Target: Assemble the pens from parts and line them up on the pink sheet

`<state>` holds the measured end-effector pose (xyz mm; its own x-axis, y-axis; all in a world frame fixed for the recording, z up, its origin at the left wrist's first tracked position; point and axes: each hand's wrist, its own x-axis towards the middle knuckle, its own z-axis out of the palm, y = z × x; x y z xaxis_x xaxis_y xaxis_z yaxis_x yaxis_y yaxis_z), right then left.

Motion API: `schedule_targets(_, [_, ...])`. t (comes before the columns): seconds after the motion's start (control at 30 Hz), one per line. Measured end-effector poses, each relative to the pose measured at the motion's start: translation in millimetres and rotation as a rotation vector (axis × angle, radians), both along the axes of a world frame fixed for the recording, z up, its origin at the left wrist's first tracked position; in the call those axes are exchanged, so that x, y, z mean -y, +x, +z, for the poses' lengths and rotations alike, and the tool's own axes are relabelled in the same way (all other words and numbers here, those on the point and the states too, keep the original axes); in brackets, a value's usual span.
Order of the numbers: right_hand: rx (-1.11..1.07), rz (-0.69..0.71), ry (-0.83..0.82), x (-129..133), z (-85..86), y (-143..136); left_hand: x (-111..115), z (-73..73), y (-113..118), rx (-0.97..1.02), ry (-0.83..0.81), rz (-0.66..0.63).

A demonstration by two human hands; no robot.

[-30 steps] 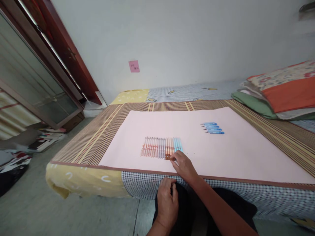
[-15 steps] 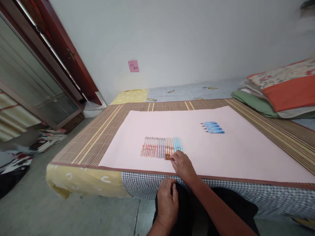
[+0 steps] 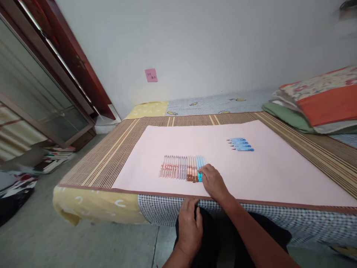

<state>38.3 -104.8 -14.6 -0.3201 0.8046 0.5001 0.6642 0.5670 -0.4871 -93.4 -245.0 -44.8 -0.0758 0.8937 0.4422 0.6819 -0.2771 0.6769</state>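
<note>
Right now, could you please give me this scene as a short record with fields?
surface: pale pink paper sheet over a striped woven mat
near row: pink, orange and light-blue pens side by side
far group: four blue pens, apart
right hand: fingertips at the row's blue end
left hand: on the dark-clothed lap, holding nothing visible
</note>
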Motion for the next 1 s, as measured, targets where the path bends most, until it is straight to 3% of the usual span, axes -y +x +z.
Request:
schedule_targets(0.17, [0.053, 0.061, -0.035, 3.3, 7.1, 6.9, -9.6, 5.4, 1.7, -0.199, 0.075, 0.005])
schedule_targets(0.3, [0.104, 0.118, -0.054, 12.9, 5.8, -0.7, -22.6, 9.7, -2.5, -0.253, 0.101, 0.035])
schedule_targets(0.47, [0.176, 0.089, -0.057, 13.8, 4.5, -9.8, -36.6, 8.5, -6.8, -0.310, 0.103, 0.026])
schedule_targets(0.73, [0.285, 0.044, -0.028, 13.3, 8.3, -13.9, -36.1, 7.4, -4.9, -0.361, 0.030, 0.028])
schedule_targets(1.0, [0.239, 0.066, -0.064, 14.2, 7.0, -11.9, -35.9, 7.6, -4.4, -0.365, 0.049, 0.045])
